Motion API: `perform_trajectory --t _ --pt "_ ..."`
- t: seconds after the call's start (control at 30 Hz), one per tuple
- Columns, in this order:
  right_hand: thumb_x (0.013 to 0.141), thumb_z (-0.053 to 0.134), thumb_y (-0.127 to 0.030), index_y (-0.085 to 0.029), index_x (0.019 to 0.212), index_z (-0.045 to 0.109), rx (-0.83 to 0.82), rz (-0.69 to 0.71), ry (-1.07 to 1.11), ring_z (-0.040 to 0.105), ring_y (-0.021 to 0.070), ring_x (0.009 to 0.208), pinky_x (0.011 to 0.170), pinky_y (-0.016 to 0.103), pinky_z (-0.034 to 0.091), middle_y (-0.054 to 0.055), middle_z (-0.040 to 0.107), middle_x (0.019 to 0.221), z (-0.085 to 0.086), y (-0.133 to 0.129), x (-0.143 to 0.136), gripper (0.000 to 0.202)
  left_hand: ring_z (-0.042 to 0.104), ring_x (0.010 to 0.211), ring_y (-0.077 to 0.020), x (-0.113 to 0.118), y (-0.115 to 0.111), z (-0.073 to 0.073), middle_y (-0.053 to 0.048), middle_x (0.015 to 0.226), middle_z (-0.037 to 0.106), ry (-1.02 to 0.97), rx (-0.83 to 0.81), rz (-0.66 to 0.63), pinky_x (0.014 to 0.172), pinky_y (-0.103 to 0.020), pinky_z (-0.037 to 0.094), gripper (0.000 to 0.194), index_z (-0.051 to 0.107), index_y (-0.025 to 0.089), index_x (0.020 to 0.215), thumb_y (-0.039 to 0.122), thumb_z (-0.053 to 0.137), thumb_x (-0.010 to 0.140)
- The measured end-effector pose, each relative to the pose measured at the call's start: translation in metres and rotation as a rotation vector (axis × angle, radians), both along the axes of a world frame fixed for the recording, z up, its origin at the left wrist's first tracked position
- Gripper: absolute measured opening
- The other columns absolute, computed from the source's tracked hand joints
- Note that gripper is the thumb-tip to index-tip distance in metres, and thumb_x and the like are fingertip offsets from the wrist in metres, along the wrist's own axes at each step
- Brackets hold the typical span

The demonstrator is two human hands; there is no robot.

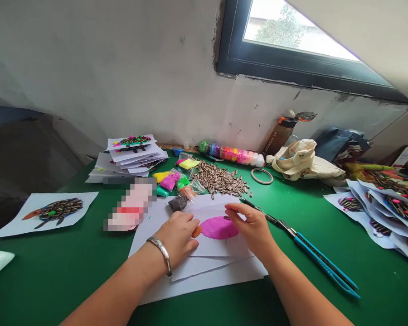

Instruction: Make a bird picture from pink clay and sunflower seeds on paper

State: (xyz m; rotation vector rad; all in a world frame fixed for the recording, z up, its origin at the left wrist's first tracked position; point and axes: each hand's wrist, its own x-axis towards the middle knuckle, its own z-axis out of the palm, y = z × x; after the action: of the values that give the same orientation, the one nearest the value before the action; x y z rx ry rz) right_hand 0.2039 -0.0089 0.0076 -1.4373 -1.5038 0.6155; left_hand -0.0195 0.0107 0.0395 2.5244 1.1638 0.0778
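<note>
Pink clay oval point(219, 227): lies flat on the white paper point(211, 250) on the green tabletop point(326, 213), between the two hands. Handling (judged): light, soft, slightly tacky; dents easily. Support it from beneath via the stiffer paper; touch the clay only at its rim. A dark seed point(226, 217) lies at its upper edge.

Left hand point(178, 233): grip partly open, thumb and index finger apart, beside the orange clay piece point(196, 232). Right hand point(253, 226): grip nearly closed above the oval's right end; contents, if any, cannot be determined.

Gap between hands point(179, 232), seeds point(221, 179) beyond, tool point(304, 243) right
</note>
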Motion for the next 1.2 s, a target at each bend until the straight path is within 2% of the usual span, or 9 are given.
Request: perform_trajectory --t 0.23,0.4,0.53,0.67,0.9,1.0,1.2 --pt "0.082 0.059 -0.014 -0.023 0.078 0.071 0.038 0.239 -0.365 0.056 0.0174 0.074 0.071 0.029 0.04 0.002 0.065 0.073 0.001 -0.003 -0.038 0.015 0.053 0.094 -0.0251 -0.004 0.001 0.002 -0.004 0.093 0.059 0.026 0.004 -0.029 0.081 -0.036 0.044 0.006 0.058 0.021 0.083 0.021 0.061 0.078" --pt "0.081 0.066 -0.015 -0.028 0.076 0.075 0.052 0.246 -0.456 0.053 0.0176 0.079 0.073 0.03 0.039 0.003 0.063 0.077 -0.001 -0.001 -0.051 0.016 0.052 0.104 -0.027 -0.006 0.002 0.003 -0.008 0.102 0.06 0.069 0.026 -0.018 0.09 -0.038 0.044 0.012 0.062 0.019 0.09 0.022 0.064 0.078" --pt "0.082 0.069 -0.019 -0.033 0.076 0.076 0.066 0.242 -0.541 0.05 0.0171 0.078 0.073 0.031 0.036 0.001 0.061 0.074 -0.007 -0.002 -0.053 0.017 0.052 0.103 -0.027 -0.006 0.003 0.003 -0.008 0.101 0.059 0.075 0.035 -0.025 0.09 -0.038 0.045 0.011 0.064 0.018 0.088 0.024 0.065 0.078" --pt "0.081 0.071 -0.02 -0.032 0.077 0.075 0.12 0.221 -0.615 0.049 0.0172 0.079 0.074 0.032 0.034 0.0 0.063 0.075 -0.012 -0.006 -0.056 0.013 0.052 0.105 -0.0278 -0.006 0.002 0.002 -0.009 0.102 0.059 0.096 0.017 -0.014 0.091 -0.039 0.045 0.013 0.065 0.019 0.088 0.027 0.064 0.078" --pt "0.086 0.064 -0.022 -0.027 0.082 0.073 0.237 0.239 -0.667 0.048 0.017 0.079 0.073 0.031 0.034 0.002 0.064 0.077 -0.013 -0.01 -0.058 0.011 0.051 0.107 -0.0295 -0.004 0.002 0.001 -0.011 0.106 0.06 0.112 0.022 -0.013 0.091 -0.041 0.045 0.018 0.065 0.017 0.093 0.029 0.062 0.08" --pt "0.087 0.059 -0.019 -0.026 0.092 0.072 0.218 0.283 -0.639 0.049 0.0177 0.08 0.073 0.032 0.036 0.003 0.064 0.08 -0.01 -0.013 -0.054 0.016 0.051 0.108 -0.0297 -0.005 0.001 0.001 -0.011 0.106 0.06 0.112 0.016 -0.012 0.093 -0.042 0.045 0.018 0.066 0.017 0.092 0.029 0.063 0.08" --pt "0.085 0.056 -0.009 -0.027 0.097 0.071 0.189 0.314 -0.584 0.05 0.0177 0.08 0.075 0.032 0.036 0.002 0.063 0.082 -0.001 -0.019 -0.045 0.026 0.05 0.109 -0.0289 -0.006 0.001 0.001 -0.009 0.105 0.06 0.105 0.01 -0.006 0.094 -0.04 0.044 0.017 0.065 0.018 0.09 0.032 0.065 0.079"
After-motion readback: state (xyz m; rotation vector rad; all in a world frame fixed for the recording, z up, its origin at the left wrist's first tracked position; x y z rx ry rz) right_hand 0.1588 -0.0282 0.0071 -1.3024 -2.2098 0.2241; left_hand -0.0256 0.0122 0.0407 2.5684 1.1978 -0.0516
